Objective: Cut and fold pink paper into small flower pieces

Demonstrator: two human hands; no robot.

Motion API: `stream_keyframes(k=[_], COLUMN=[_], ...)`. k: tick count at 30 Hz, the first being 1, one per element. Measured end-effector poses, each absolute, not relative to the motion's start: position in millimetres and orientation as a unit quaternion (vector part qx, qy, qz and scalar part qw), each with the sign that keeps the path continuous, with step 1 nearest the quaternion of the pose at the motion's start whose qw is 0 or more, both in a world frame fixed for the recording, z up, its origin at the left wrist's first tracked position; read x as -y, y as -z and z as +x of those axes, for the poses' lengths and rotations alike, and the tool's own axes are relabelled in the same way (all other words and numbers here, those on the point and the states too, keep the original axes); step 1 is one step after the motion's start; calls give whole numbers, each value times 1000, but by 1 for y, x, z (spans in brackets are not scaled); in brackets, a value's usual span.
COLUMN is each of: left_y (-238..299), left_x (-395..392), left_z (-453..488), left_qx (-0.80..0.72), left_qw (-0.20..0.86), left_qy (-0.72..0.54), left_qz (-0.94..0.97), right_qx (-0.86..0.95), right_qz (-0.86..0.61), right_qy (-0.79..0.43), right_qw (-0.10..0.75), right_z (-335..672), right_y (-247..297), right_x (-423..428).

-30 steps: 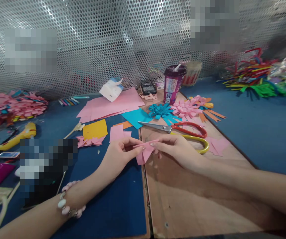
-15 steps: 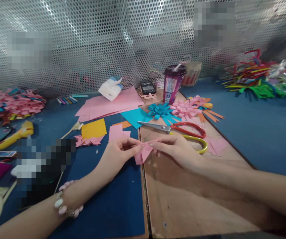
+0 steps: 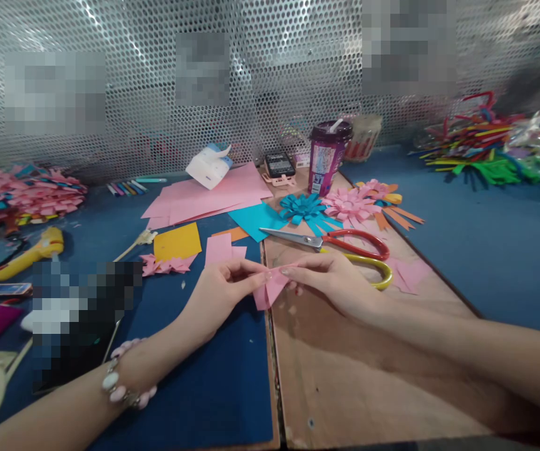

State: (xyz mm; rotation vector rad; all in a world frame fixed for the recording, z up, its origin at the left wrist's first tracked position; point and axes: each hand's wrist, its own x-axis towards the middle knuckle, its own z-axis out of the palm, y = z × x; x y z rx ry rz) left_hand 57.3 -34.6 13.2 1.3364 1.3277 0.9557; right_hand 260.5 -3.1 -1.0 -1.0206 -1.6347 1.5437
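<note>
Between my two hands is a small folded piece of pink paper (image 3: 270, 289), its pointed flaps hanging down. My left hand (image 3: 225, 291) pinches its left side between thumb and fingers. On the other side my right hand (image 3: 333, 285) grips the paper's top edge the same way. Scissors (image 3: 317, 241) with one red and one yellow handle lie just beyond my right hand, which hides part of the yellow loop. Pink paper strips (image 3: 219, 250) rest behind my left hand. Farther back are a blue paper flower (image 3: 302, 210) and a pink paper flower (image 3: 352, 205).
Pink sheets (image 3: 204, 197) lie at the back under a white tissue pack (image 3: 208, 168). A lidded purple cup (image 3: 327, 160) stands near a phone (image 3: 279, 166). To the left are a yellow glue gun (image 3: 28, 255) and a dark, partly blurred device (image 3: 86, 338). Colourful strips (image 3: 490, 147) fill the back right.
Hardly anything differs. Both hands keep the pink paper in the same place, with only a very slight shift of the fingers.
</note>
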Motion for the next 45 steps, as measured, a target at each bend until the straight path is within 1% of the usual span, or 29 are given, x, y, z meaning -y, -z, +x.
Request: stream_keyframes(k=[11, 24, 35, 42, 45], left_y=[-12, -14, -17, -17, -17], left_x=[35, 37, 37, 36, 36], left_z=[55, 56, 57, 57, 57], left_qx=[-548, -545, -552, -557, -558], left_qw=[477, 462, 473, 471, 474], left_qy=[-386, -376, -377, -383, -381], left_qz=[568, 591, 574, 567, 565], right_qx=[622, 635, 658, 640, 639], right_qz=[-379, -375, -399, -334, -342], right_qy=[-597, -599, -567, -608, -607], right_qw=[336, 312, 294, 329, 327], right_z=[260, 260, 260, 261, 260], right_y=[-2, -5, -9, -3, -6], right_x=[3, 5, 6, 3, 3])
